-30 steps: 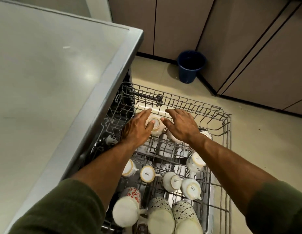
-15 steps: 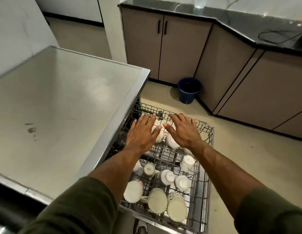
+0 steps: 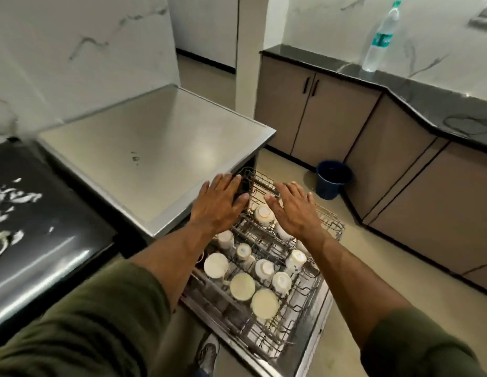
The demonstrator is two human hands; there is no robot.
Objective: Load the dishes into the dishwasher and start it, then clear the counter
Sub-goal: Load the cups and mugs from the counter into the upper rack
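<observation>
A wire dishwasher rack [image 3: 305,303] stands pulled out over the lowered door [image 3: 313,346]. Several white cups and mugs sit upside down in it, such as one cup [image 3: 264,214] near the back and a large mug [image 3: 242,285] toward the front. My left hand [image 3: 219,204] hovers flat with straight fingers over the rack's back left corner, by the steel top's edge. My right hand [image 3: 292,208] is spread flat above the back cups. Neither hand holds anything.
The dishwasher's steel top [image 3: 155,156] lies to the left, a black glossy surface [image 3: 38,227] beyond it. A blue bucket [image 3: 333,178] stands on the floor by beige cabinets [image 3: 326,118]. A water bottle [image 3: 379,40] stands on the dark counter [image 3: 427,96]. A shoe [image 3: 208,352] shows below.
The view has pulled back and up, showing more of the room. Both hands have lifted off the back cups and now hover flat above the rack.
</observation>
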